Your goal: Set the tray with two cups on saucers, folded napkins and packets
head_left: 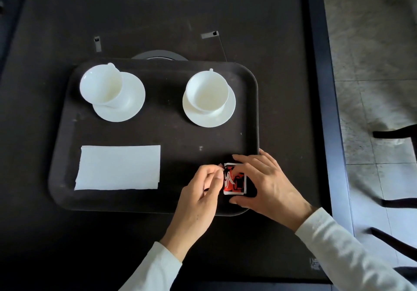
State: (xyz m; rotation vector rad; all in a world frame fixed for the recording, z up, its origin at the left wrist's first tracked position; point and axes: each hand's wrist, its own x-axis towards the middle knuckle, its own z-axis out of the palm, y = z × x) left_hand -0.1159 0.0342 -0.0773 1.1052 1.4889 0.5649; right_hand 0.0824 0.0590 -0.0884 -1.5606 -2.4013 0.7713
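A dark tray (158,205) sits on a dark tabletop (158,15). At its far side, two empty white cups (101,85) (207,91) rest on white saucers (133,101) (209,115). A folded white napkin (118,167) lies at the near left. At the near right corner, a red-and-black packet (234,179) is pinched between both hands: the left hand (198,198) touches its left edge, the right hand (266,182) grips its right side between fingers and thumb.

Dining room: dark table (158,8), chair (397,132)

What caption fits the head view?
Both hands set a red packet on the tray beside two cups and a napkin.
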